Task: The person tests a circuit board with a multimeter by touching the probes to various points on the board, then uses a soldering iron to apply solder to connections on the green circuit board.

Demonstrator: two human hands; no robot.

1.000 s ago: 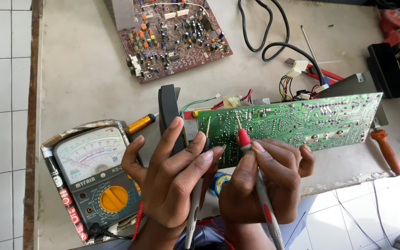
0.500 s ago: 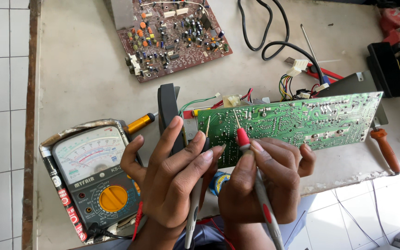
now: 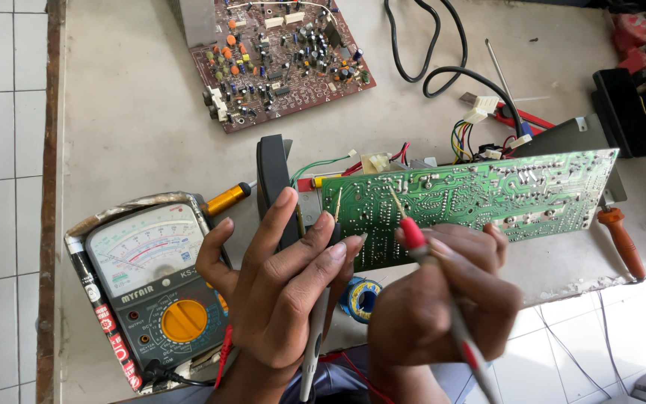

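No visible change from half a second ago: analog multimeter (image 3: 147,288) sits far left. Left hand (image 3: 282,288) pinches the black probe (image 3: 315,337), right hand (image 3: 443,299) grips the red probe (image 3: 431,262), both tips on the green circuit board (image 3: 480,198). Solder spool (image 3: 360,298) partly hidden between hands. Brown board (image 3: 278,56) beyond, screwdriver (image 3: 623,241) far right.

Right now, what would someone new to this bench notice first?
The green board standing on edge mid-table, with both hands in front of it: the right hand sets a red probe on it, the left hand a black probe. At lower left lies an analog meter with a yellow dial; a brown board lies at the top.
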